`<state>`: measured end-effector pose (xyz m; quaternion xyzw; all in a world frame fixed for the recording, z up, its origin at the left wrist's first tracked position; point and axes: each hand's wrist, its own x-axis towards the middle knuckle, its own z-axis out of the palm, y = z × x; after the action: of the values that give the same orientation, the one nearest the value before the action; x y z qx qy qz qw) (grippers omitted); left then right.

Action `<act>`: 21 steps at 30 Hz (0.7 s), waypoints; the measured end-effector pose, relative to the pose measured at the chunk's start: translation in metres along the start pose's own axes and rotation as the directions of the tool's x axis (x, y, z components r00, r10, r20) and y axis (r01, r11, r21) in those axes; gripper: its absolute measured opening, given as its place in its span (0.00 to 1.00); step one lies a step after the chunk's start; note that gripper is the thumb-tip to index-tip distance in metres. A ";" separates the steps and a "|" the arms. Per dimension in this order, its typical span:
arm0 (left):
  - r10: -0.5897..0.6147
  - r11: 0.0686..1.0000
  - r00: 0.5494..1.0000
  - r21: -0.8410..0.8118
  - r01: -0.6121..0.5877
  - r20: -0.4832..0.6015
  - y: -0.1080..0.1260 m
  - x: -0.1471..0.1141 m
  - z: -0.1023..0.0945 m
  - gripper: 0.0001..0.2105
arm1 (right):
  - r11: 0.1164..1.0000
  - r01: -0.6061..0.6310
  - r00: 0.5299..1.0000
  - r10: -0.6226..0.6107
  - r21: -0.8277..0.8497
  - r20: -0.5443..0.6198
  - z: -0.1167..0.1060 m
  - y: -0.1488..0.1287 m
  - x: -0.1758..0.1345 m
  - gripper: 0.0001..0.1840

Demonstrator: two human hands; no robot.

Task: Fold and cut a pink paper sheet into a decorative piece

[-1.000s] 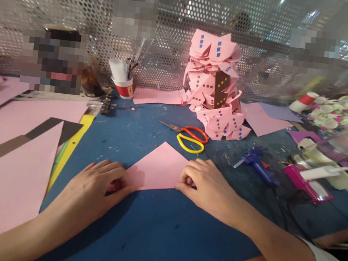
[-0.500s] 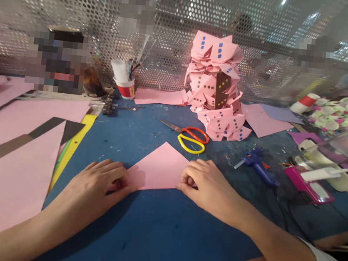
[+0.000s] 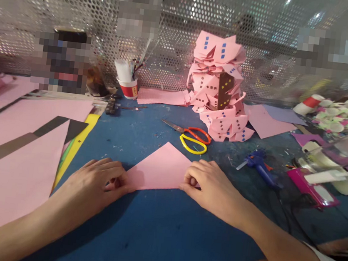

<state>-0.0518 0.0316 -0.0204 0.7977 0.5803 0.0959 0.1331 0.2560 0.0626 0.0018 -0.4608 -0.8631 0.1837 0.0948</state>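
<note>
A folded pink paper triangle (image 3: pixel 161 169) lies on the blue table, its peak pointing away from me. My left hand (image 3: pixel 102 179) pinches its left corner between thumb and curled fingers. At the opposite corner, my right hand (image 3: pixel 204 184) grips the paper the same way. Both corner tips are hidden under my fingers. Just beyond the peak rest scissors (image 3: pixel 189 136) with one red and one yellow handle loop. Farther back stands a stack of folded pink paper pieces (image 3: pixel 210 84) dotted with small blue and brown squares.
Large pink sheets (image 3: pixel 23 188) cover the left side. A blue glue gun (image 3: pixel 259 165) lies at right, near a magenta power strip (image 3: pixel 311 190) with cables. A red-and-white paper cup (image 3: pixel 128 88) stands at the back before a perforated metal screen (image 3: pixel 174 17).
The whole view has shifted slightly, so things sit a little farther right. Both hands keep hold of the paper triangle, with no clear movement against the table.
</note>
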 end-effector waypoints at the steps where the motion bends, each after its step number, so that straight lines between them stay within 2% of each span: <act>1: -0.016 1.000 1.000 0.004 0.016 0.016 0.002 0.000 -0.002 0.17 | 1.000 -0.001 1.000 0.001 -0.001 0.003 0.000 0.000 0.000 0.12; 6: -0.062 0.998 0.993 0.007 0.061 0.097 0.006 0.001 -0.011 0.16 | 1.000 -0.006 1.000 0.006 0.001 0.004 -0.001 0.000 0.001 0.12; 14: -0.136 0.990 0.979 -0.009 0.139 0.155 0.003 0.003 -0.018 0.14 | 1.000 -0.010 1.000 0.010 0.011 0.009 0.000 -0.001 0.001 0.12; 21: -0.151 0.988 0.979 -0.018 0.155 0.133 -0.009 0.003 -0.016 0.15 | 1.000 0.010 1.000 -0.010 0.012 -0.004 0.002 0.002 0.001 0.12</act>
<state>-0.0643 0.0386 -0.0086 0.7533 0.6285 0.0409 0.1893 0.2561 0.0639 -0.0008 -0.4563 -0.8641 0.1876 0.1002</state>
